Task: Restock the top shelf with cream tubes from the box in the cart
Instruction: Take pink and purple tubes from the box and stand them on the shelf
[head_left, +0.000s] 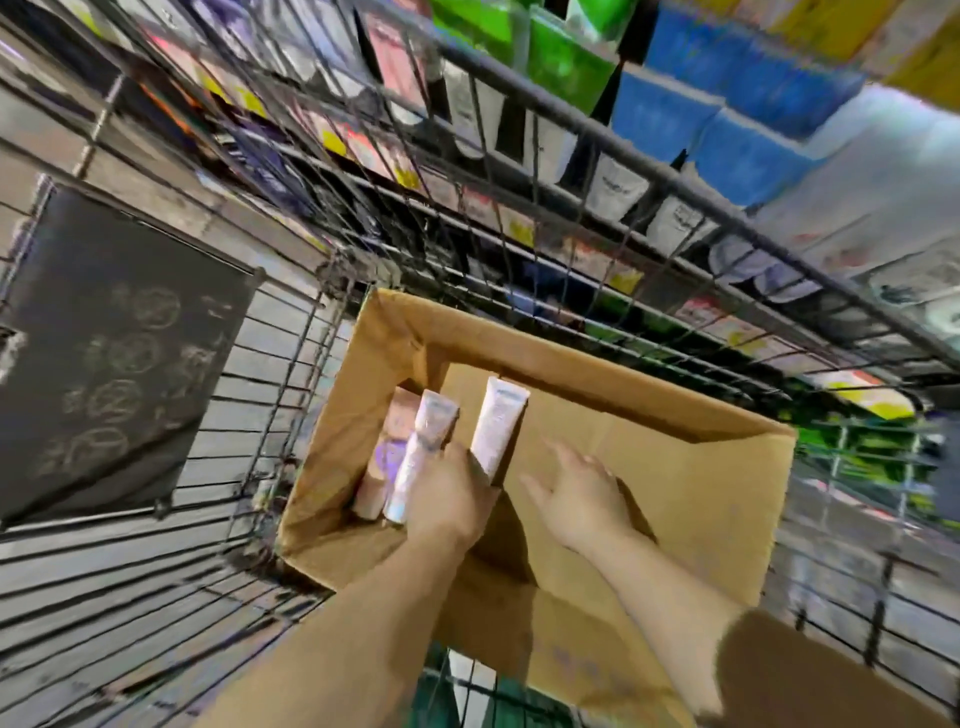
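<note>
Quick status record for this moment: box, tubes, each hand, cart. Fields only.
box: open brown cardboard box standing inside the wire cart
tubes: pale pink and white cream tubes in the box's left part, one white tube beside them
left hand: left hand in the box, fingers curled round the tubes
right hand: right hand open, fingers spread, inside the box, holding nothing
cart: dark metal wire cart, a black printed panel on its left wall
shelves: blurred stocked shelves beyond the cart

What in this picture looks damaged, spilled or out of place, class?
Nothing stands out. The box sits open in the cart, intact, with nothing spilled. The left hand grips tubes; the right hand is open inside the box.
</note>
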